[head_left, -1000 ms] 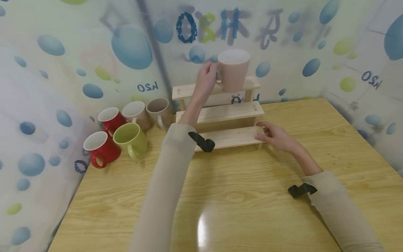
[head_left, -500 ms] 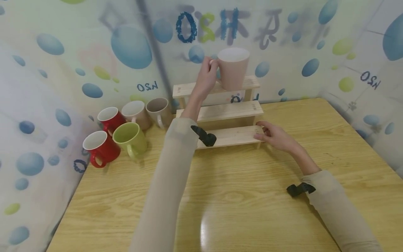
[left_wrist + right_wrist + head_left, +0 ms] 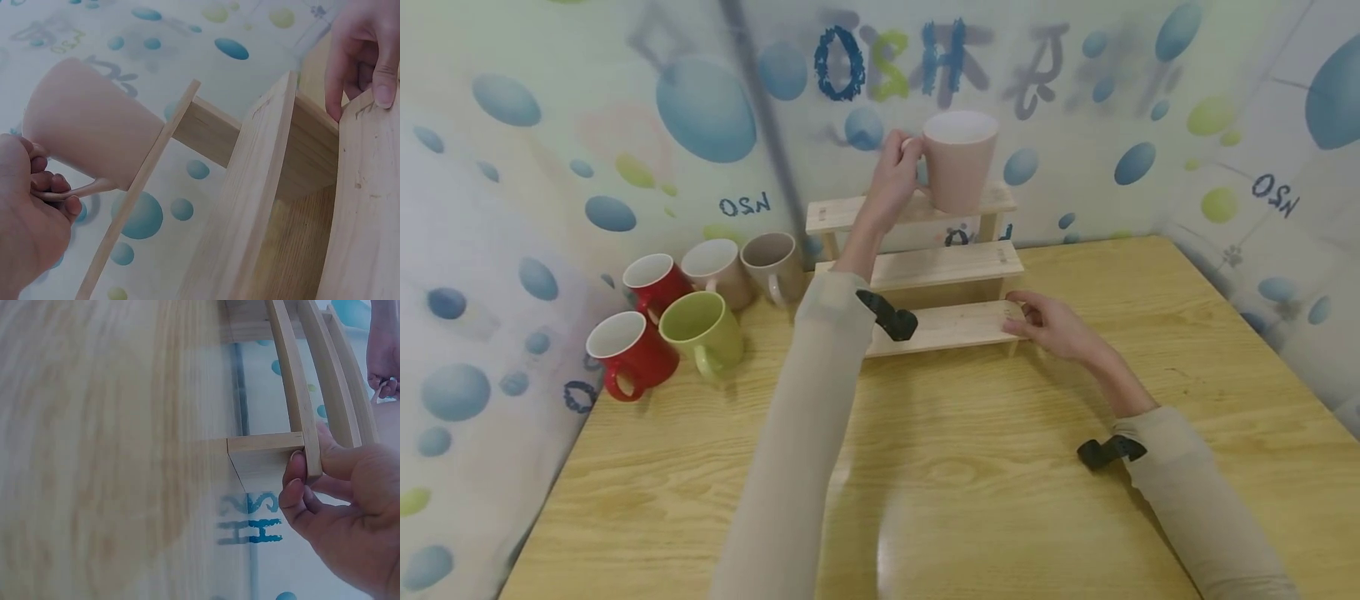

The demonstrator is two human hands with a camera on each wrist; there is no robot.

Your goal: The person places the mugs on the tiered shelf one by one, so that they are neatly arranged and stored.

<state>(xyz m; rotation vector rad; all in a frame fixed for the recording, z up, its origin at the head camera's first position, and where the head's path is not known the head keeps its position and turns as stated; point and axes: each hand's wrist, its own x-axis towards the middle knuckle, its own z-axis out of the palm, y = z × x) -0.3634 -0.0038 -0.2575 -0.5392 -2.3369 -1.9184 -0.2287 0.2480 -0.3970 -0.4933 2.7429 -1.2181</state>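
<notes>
A pale pink mug (image 3: pixel 961 167) is upright at the right part of the top tier of a three-tier wooden shelf (image 3: pixel 940 265). My left hand (image 3: pixel 891 179) grips its handle from the left. In the left wrist view the base of the mug (image 3: pixel 94 122) meets the top board, seemingly touching it. Down at the lowest tier, my right hand (image 3: pixel 1056 325) holds the right end of the board. The right wrist view has thumb and fingers of that hand (image 3: pixel 350 506) pinching the board's end, thumb on top and fingers beneath.
Left of the shelf stand several mugs: two red (image 3: pixel 631 354) (image 3: pixel 658 282), one green (image 3: pixel 703 332), one pink (image 3: pixel 718 271) and one grey-brown (image 3: pixel 775 267). A patterned curtain (image 3: pixel 1075 125) hangs behind the wooden table (image 3: pixel 985 467).
My left hand has moved the pink mug slightly farther back and right over the top tier. The right hand keeps its hold on the lowest board. The head view has shifted a little.
</notes>
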